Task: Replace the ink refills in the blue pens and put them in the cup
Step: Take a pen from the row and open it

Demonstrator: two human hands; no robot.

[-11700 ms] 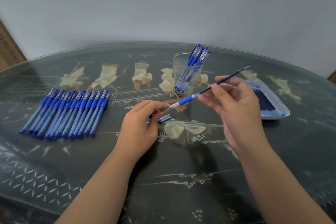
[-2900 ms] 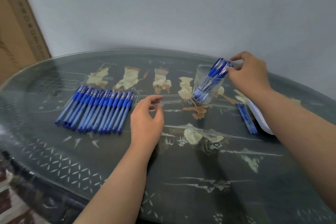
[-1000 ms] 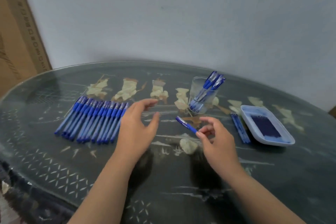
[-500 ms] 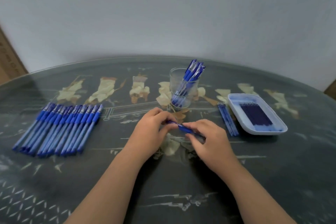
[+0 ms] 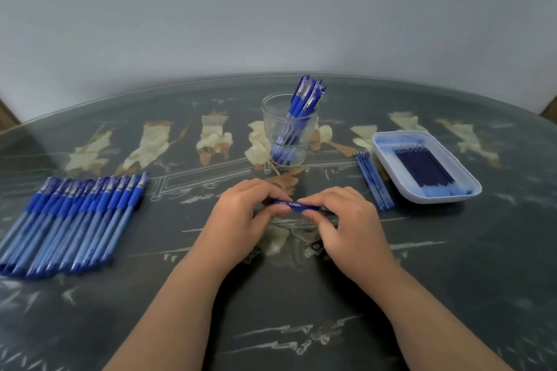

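A blue pen (image 5: 294, 205) lies level between my two hands above the middle of the table. My left hand (image 5: 241, 214) grips its left end, and my right hand (image 5: 343, 217) grips its right end, so both ends are hidden by fingers. Behind them stands a clear glass cup (image 5: 288, 129) with several blue pens (image 5: 304, 99) leaning in it. A row of several blue pens (image 5: 75, 220) lies at the left. A white tray (image 5: 391, 141) at the right holds dark refills (image 5: 422, 166).
A small bunch of blue refills (image 5: 373, 181) lies on the table just left of the tray. The dark glass-topped table (image 5: 301, 295) has pale inlaid figures and curves away along the wall at the back.
My right hand brought a pen in from the row, my left hand closed on its other end, and both hands now hold it level; the view has swung right.
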